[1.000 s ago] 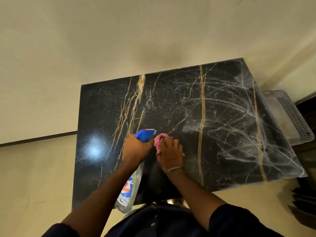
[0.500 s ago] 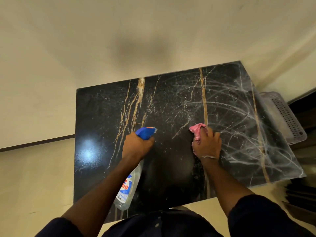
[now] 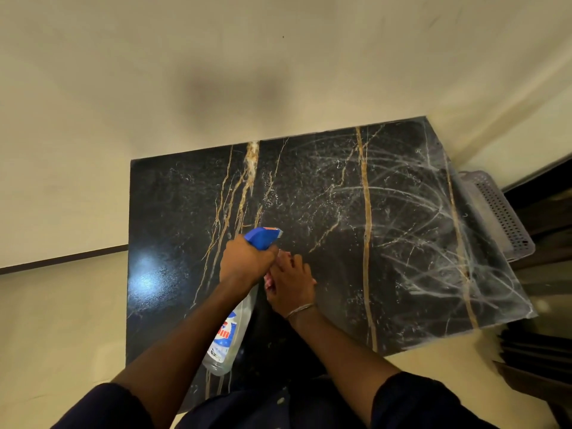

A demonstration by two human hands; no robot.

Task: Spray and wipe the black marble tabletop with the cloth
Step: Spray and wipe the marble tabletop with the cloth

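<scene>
Black marble bench w/ gold veins (image 3: 173, 212) fills the middle of the view, its far edge against a cream wall (image 3: 216, 57).

The left hand (image 3: 244, 261) is wrapped tight round the neck of a clear plastic spray bottle w/ blue trigger head (image 3: 230, 335). The blue nozzle points toward the far right corner. The clear body, w/ a red & blue label, slants back under the forearm toward the near edge, held above the top.

The right hand (image 3: 292, 284) lies palm-down on the bench approx. at its centre, close against the left hand. Its fingers lie fairly straight over a small pink cloth (image 3: 268, 281), pressing it to the marble. The cloth is mostly hidden: only bits of pink show at the hand's left side & by the fingertips. A thin metal bracelet (image 3: 298, 310) circles the right wrist, & dark sleeves (image 3: 418, 404) cover both upper arms.

The right half of the bench carries whitish arcing smears & droplets (image 3: 433, 243), densest toward the right edge. The left half looks darker, w/ a bright glare of light (image 3: 148, 277) near the left edge.

A grey perforated plastic basket (image 3: 501, 218) sits just past the right edge, lower than the top. Cream floor (image 3: 62, 335) shows beyond the left edge.
</scene>
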